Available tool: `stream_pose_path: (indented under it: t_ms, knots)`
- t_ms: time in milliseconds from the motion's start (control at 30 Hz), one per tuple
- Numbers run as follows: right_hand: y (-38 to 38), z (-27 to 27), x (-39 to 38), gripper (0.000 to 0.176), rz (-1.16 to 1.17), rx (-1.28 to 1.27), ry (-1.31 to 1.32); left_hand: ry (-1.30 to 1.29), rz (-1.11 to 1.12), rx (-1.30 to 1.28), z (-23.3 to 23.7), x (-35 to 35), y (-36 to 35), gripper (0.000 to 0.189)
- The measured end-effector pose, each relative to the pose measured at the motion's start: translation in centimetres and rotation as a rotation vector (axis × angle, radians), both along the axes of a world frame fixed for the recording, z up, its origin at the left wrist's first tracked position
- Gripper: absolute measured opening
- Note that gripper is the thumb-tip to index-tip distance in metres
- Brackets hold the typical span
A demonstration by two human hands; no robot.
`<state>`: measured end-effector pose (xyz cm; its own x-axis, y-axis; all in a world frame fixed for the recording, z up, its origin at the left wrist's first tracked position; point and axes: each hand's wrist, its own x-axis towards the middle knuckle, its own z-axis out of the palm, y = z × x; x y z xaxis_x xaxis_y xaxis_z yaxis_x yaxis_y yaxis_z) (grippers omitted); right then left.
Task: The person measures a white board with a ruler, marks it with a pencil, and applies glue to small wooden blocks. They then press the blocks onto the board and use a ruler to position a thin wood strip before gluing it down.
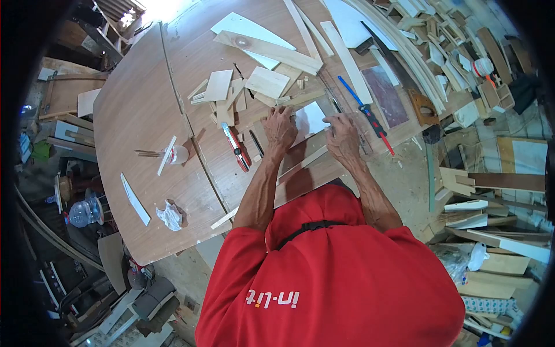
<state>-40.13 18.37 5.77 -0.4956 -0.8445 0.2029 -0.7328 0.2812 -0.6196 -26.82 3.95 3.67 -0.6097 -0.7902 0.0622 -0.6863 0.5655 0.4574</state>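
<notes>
Nearest the camera is the red top (341, 272) of the person at work. Past it spreads the brown bench (139, 104), its far side strewn with pale boards, a long plank (269, 52) among them. The left hand (280, 126) has its fingers bent and drawn together, at the left side of a white piece (311, 118); the right hand (344, 136) curls loosely at its right side. Whether either pinches it, I cannot tell. The white piece lies between them on the bench, beyond a thin wooden strip (303, 164). The step in hand looks like steadying or squaring that piece; moving on from here calls for light, even fingertip pressure. Smaller still, a red cutter (235, 147) lies left of the left hand, and a white cup (180, 154) stands farther left.
</notes>
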Motion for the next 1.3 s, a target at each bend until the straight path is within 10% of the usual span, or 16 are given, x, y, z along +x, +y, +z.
stream_pose_path:
  t_ms: [133,200,333,1300]
  knots:
    - [-0.6,2.1,0.6,0.025,-0.03,-0.092,-0.104,0.244,0.1,0.084,0.3,1.0,0.4,0.021]
    - [-1.7,2.4,1.2,0.027,0.032,-0.133,-0.199,0.935,0.214,0.741,1.0,2.1,1.1,0.018]
    - [-4.5,3.6,4.5,0.033,0.202,-0.228,-0.352,1.155,0.38,1.066,2.7,4.7,1.5,0.012]
    - [-12.0,1.8,15.1,0.027,0.569,-0.063,-0.574,1.369,0.953,0.434,0.0,20.5,0.9,0.026]
